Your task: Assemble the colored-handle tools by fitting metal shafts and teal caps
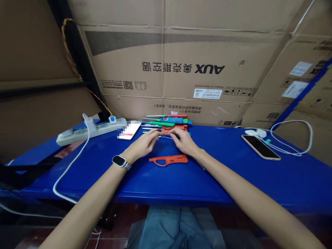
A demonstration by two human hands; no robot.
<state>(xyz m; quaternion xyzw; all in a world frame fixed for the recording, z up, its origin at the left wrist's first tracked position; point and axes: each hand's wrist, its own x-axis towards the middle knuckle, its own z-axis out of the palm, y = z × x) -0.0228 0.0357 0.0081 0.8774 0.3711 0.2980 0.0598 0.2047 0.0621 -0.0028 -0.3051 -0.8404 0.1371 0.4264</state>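
My left hand (144, 142), with a watch on its wrist, is closed, its fingertips pinching one end of a small thin dark piece (164, 135). The fingers of my right hand (184, 141) are closed on the other end. A thin pale wire (167, 137) curves just beneath; the piece's exact kind is too small to tell. Nearer to me lies an orange gas lighter casing (174, 159) with a trigger loop, flat on the blue table (135, 180). Right behind my fingers is a pile of long-nosed gas lighters (168, 120) in red, blue, green and orange.
At the left a white power strip (77, 135) holds plugs, and its white cable (64, 173) hangs over the table edge. A lit phone (130, 130) lies beside it. On the right are a dark phone (261, 147) and a coiled white cable (310, 138). Cardboard (181, 45) stands behind.
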